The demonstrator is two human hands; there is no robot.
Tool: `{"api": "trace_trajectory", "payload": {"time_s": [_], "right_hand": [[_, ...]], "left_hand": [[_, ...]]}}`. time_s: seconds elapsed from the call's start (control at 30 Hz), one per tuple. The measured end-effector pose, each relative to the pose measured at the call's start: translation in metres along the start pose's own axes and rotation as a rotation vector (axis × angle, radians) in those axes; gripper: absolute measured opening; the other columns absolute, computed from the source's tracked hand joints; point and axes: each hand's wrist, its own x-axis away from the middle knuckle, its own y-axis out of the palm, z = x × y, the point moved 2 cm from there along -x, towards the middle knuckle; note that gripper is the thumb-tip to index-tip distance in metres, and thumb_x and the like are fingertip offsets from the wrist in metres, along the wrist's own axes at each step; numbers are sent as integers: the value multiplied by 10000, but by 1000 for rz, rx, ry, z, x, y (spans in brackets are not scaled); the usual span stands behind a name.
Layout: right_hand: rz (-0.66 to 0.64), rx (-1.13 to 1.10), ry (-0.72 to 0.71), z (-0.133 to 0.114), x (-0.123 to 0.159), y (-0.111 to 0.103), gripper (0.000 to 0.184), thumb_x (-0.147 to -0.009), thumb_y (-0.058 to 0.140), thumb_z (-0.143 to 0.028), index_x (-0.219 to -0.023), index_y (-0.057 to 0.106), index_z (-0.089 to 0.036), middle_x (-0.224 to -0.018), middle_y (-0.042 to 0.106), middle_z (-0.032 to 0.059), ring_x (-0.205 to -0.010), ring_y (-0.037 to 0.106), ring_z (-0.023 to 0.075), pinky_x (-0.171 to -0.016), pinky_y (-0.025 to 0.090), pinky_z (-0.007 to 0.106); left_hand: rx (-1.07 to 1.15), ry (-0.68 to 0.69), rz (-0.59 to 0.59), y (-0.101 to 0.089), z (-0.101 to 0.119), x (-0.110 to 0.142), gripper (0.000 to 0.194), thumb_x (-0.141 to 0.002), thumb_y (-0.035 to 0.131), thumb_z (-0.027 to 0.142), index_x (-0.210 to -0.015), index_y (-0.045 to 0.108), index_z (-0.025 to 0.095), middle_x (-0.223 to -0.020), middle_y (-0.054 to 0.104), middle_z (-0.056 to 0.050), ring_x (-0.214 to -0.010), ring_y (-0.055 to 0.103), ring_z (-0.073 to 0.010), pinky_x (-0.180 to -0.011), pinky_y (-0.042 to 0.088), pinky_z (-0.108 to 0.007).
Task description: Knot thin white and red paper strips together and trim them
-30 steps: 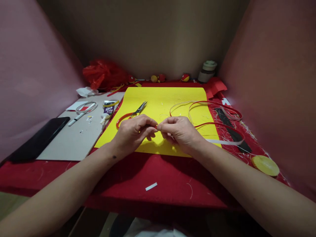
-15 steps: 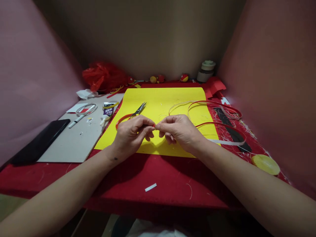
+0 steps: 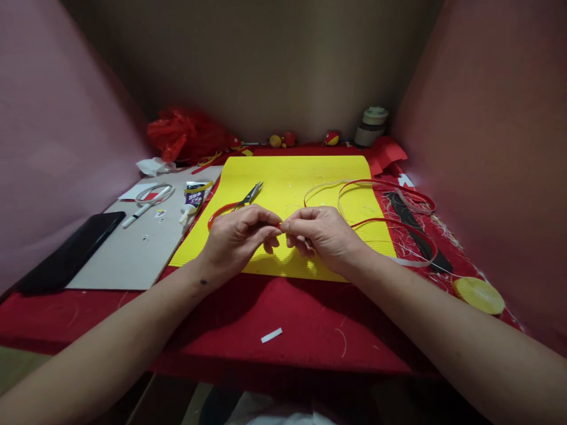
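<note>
My left hand (image 3: 241, 236) and my right hand (image 3: 316, 233) meet fingertip to fingertip above a yellow corrugated sheet (image 3: 292, 177). Both are closed in a pinch on a tiny bit of red, mostly covered by the fingers. It looks like the end of the long red strip (image 3: 390, 222) with a pale back side, which loops out from behind my right hand. Just behind my left hand lie scissors (image 3: 250, 195) with orange-red handles, partly hidden by the hand.
Left is a grey board (image 3: 128, 260) with a pen (image 3: 135, 216), a glue tube (image 3: 195, 195) and a black case (image 3: 73, 254). At the back are a red plastic bag (image 3: 186, 133), small red-yellow figures (image 3: 332, 138) and a jar (image 3: 372, 127). A white strip (image 3: 271, 335) lies near the front edge.
Both hands stay pinched together at nearly the same spot, with only slight finger movement. The loop of red strip on the right has shifted a little.
</note>
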Motion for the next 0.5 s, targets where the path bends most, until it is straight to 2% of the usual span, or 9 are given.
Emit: {"api": "trace_trajectory", "payload": {"time_s": [0.1,0.23,0.33,0.5], "right_hand": [[-64,-88,-24,-1,-1,0,174,-687,658,-241,-563,579,-148,-503,582,-34,-357,436,38,-347,285,181],[-102,-85,-28,-4,0,0,186,-702,664,-255,-579,582,-143,-524,583,-32,-364,454,38,-351,300,180],[-76,-9,-3,-7,1,0,161,-695,671,-257,-614,596,-141,-545,596,-26,-363,464,44,-347,309,183],[29,185,39,-9,1,-1,113,-689,638,-191,-596,610,-134,-530,597,-12,-353,454,41,-345,312,177]], "left_hand": [[262,-116,36,1,2,0,50,-820,623,133,-869,630,127,-668,663,1,-544,660,-107,-537,554,-202],[308,-36,132,3,1,2,24,-805,646,144,-823,645,129,-722,651,-19,-549,646,-117,-521,549,-247],[185,39,130,1,-2,2,20,-819,631,148,-835,636,137,-734,641,-19,-552,630,-105,-520,533,-241],[-225,259,41,-1,-1,-1,24,-846,594,135,-843,617,142,-703,631,-2,-579,602,-72,-552,489,-188]]}}
